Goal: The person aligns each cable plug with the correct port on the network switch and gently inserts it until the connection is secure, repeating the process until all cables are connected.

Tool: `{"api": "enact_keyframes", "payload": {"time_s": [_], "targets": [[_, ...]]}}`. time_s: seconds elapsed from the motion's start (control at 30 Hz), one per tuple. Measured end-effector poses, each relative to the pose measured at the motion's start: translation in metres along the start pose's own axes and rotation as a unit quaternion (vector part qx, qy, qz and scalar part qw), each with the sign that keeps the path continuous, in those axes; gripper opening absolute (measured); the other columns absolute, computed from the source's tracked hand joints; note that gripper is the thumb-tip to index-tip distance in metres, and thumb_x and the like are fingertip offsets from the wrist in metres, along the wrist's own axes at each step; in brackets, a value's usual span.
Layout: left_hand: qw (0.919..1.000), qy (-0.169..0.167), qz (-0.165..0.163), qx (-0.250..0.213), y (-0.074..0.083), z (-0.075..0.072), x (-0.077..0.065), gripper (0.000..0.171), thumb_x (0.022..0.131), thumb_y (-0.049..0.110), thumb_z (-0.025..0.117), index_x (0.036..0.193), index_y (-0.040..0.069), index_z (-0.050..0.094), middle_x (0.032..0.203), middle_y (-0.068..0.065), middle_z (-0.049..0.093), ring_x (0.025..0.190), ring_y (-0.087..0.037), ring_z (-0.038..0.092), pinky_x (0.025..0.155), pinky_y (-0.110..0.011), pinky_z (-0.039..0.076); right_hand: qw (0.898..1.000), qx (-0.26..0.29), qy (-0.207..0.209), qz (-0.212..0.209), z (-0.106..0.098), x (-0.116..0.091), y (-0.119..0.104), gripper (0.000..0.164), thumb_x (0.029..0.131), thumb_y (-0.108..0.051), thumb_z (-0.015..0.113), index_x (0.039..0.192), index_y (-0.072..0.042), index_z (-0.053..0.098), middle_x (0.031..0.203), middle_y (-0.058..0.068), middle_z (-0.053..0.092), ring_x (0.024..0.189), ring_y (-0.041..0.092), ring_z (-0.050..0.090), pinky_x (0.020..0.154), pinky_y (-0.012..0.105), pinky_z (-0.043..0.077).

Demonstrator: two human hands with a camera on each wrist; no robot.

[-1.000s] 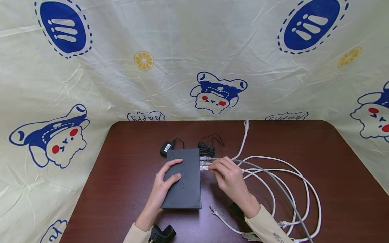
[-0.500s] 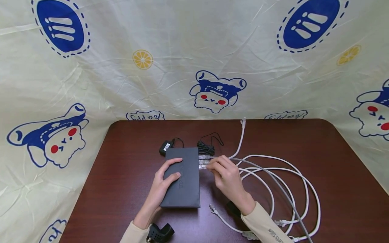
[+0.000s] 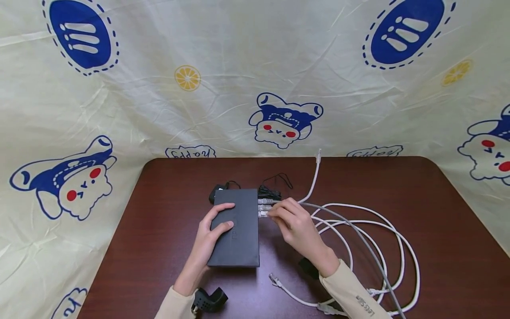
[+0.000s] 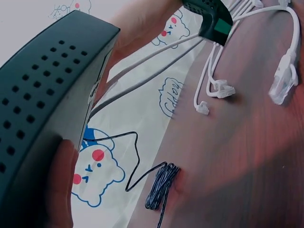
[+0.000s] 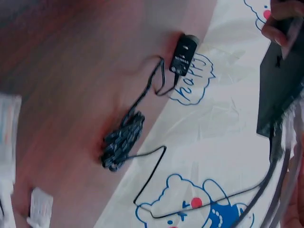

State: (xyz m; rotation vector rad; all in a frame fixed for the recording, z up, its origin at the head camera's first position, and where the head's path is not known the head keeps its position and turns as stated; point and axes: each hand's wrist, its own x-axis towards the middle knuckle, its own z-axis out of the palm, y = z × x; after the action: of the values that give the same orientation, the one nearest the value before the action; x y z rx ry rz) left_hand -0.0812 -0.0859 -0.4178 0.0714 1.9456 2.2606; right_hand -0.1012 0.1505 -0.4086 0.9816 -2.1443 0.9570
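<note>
A dark grey network switch (image 3: pixel 243 241) is held in my left hand (image 3: pixel 206 239), with thumb and forefinger over its top face. In the left wrist view the vented side of the switch (image 4: pixel 52 61) stands tilted, with a finger along its edge. Along its right side, several clear plugs sit at the ports, one on a grey network cable (image 3: pixel 358 235). My right hand (image 3: pixel 300 228) pinches the nearest of these plugs (image 3: pixel 263 214), a white cable's, with thumb and fingertips. Its fingers hide the plug's rear end.
Behind the switch lie a black power adapter (image 5: pixel 184 54) and its bundled cord (image 3: pixel 268 192). White network cables (image 3: pixel 416 274) loop across the table's right side. One loose plug (image 3: pixel 275 279) lies in front, another cable end (image 3: pixel 318 155) points up at the far edge.
The switch has shifted slightly away and to the left, covering more of the power adapter. Both hands have moved along with it, keeping their grips.
</note>
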Motion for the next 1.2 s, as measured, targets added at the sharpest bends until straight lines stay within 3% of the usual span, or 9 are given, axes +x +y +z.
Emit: {"api": "enact_keyframes", "payload": {"time_s": [0.13,0.3,0.5,0.7,0.9,1.2], "targets": [[0.9999,0.005,0.0,-0.016,0.0,-0.003,0.001,0.037,0.09,0.01,0.061,0.126,0.021,0.061,0.136,-0.004,0.045,0.107,-0.029,0.049,0.076,-0.039,0.046,1.0,-0.001,-0.012,0.023,-0.009,-0.001,0.0,0.025,0.075,0.014,0.07,0.09,-0.006,0.07,0.093,0.003,0.063,0.087,0.019,0.057,0.076,0.025,0.044],[0.9998,0.003,0.002,-0.018,-0.001,-0.007,0.001,0.038,0.09,0.009,0.061,0.126,0.02,0.06,0.134,-0.005,0.047,0.105,-0.03,0.049,0.074,-0.038,0.046,0.999,0.001,0.002,0.037,-0.019,-0.008,0.003,0.025,0.074,0.013,0.072,0.09,-0.006,0.07,0.093,0.003,0.064,0.088,0.02,0.059,0.079,0.024,0.044],[1.0,-0.002,0.004,0.0,-0.003,-0.011,0.002,0.038,0.089,0.011,0.063,0.126,0.02,0.061,0.135,-0.004,0.047,0.11,-0.027,0.046,0.082,-0.04,0.042,0.997,0.009,0.013,0.07,-0.032,-0.02,0.002,0.029,0.071,0.016,0.072,0.093,-0.004,0.07,0.092,0.003,0.064,0.085,0.019,0.057,0.075,0.021,0.042],[1.0,-0.002,-0.002,0.008,-0.004,-0.013,0.002,0.037,0.09,0.013,0.063,0.126,0.02,0.06,0.139,-0.002,0.043,0.115,-0.027,0.043,0.086,-0.042,0.039,0.995,-0.005,0.009,0.103,-0.044,-0.031,0.001,0.034,0.071,0.016,0.073,0.096,-0.007,0.071,0.093,0.002,0.065,0.086,0.016,0.059,0.086,0.018,0.04],[1.0,-0.002,0.001,0.004,-0.002,-0.011,0.001,0.037,0.09,0.012,0.063,0.126,0.021,0.061,0.136,-0.004,0.046,0.11,-0.028,0.047,0.08,-0.041,0.044,0.993,-0.014,0.018,0.114,-0.053,-0.04,0.003,0.038,0.069,0.018,0.073,0.098,-0.006,0.07,0.092,0.002,0.065,0.078,0.014,0.057,0.063,0.016,0.045],[1.0,-0.001,0.004,0.002,-0.003,-0.006,0.0,0.037,0.09,0.012,0.063,0.126,0.022,0.061,0.136,-0.003,0.046,0.11,-0.026,0.047,0.08,-0.041,0.043,0.993,-0.024,0.019,0.115,-0.056,-0.055,0.004,0.039,0.068,0.017,0.074,0.1,-0.005,0.07,0.093,0.003,0.066,0.076,0.011,0.058,0.064,0.017,0.046]]}}
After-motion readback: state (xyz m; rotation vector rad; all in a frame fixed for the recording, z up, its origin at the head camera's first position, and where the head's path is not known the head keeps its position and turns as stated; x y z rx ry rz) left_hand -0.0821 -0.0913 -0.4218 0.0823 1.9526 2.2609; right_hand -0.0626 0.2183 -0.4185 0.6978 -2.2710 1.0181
